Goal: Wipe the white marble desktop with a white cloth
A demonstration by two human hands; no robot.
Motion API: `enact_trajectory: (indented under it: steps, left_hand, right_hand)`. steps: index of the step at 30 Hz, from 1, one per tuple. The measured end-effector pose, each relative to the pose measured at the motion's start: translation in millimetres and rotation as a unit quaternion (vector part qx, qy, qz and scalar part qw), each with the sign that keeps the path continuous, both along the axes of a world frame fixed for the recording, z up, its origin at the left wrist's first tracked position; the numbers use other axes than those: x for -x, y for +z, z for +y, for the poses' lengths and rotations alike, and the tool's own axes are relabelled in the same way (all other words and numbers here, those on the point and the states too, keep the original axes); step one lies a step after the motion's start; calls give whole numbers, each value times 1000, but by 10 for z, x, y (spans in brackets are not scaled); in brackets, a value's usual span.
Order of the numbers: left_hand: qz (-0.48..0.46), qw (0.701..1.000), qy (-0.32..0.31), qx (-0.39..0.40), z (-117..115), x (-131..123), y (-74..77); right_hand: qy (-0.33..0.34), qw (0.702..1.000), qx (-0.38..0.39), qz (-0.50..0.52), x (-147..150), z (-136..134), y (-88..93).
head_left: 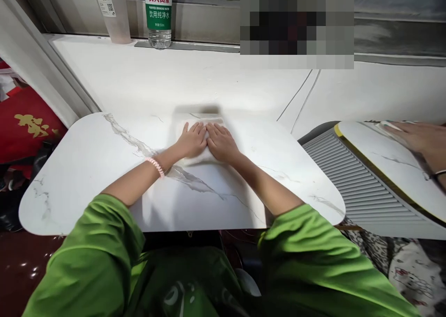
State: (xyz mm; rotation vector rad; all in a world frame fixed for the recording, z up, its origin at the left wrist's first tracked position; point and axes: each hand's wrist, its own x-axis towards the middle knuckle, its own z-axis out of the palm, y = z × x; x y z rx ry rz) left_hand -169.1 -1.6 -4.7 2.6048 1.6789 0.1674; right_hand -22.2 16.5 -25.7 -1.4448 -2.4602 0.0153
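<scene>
The largest thing is the white, marble-patterned bench [87,177], round-cornered and stretching across most of the view, with grey veins running over its top. The person's green shirt [313,256] fills the lower part, its loose sleeves ending near the elbows at the bench's near edge. Behind the bench runs a white wall [156,80] with a ledge along its top. To the right stands a second marble-patterned bench [383,154], with a gold-coloured edge and a ribbed grey side. At the far left is red fabric [21,122] bearing a gold character.

A folded white cloth [205,158] lies flat near the middle of the first bench's far edge, mostly covered by both hands. On the ledge stand a translucent container [120,19] and, to its right, a green-labelled drinking water bottle [159,17], both upright.

The left hand [193,140] and right hand [219,142] rest palm down on the cloth, side by side and almost touching, their fingers straight and only narrowly spread, pressing on it rather than gripping. Another person's hand [414,135] lies on the second bench. A pink coiled band [155,166] circles the left wrist.
</scene>
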Motion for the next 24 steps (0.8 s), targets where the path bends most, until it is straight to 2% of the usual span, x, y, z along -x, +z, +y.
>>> enact_trajectory:
  steps: [5, 8, 11, 13, 15, 18, 21, 24]
  left_hand:
    - [2, 998, -59, 4, -768, 61, 27]
    - [0, 994, -108, 10, -1206, 119, 57]
    - [4, 994, -105, 21, -1503, 162, 93]
    - [6, 996, -83, 36, -1585, 171, 118]
    - [3, 997, -63, 52, -1569, 176, 135]
    - [-6, 997, -31, 65, -1382, 220, 136]
    - [-7, 999, -1, 53, -1032, 358, 122]
    - [-6, 999, 34, 32, -567, 576, 121]
  right_hand:
    - [0, 998, -27, -52, -13, -922, 70]
    - [22, 996, -38, -74, -2, -1399, 119]
    - [56, 995, -43, -70, 4, -1661, 132]
    - [69, 995, -41, -55, 9, -1702, 117]
    - [73, 996, -32, -40, 26, -1649, 94]
    - [77, 997, -10, -13, 104, -1415, 63]
    - [72, 997, 7, 17, 282, -1014, 56]
    - [70, 997, 14, 40, 557, -497, 74]
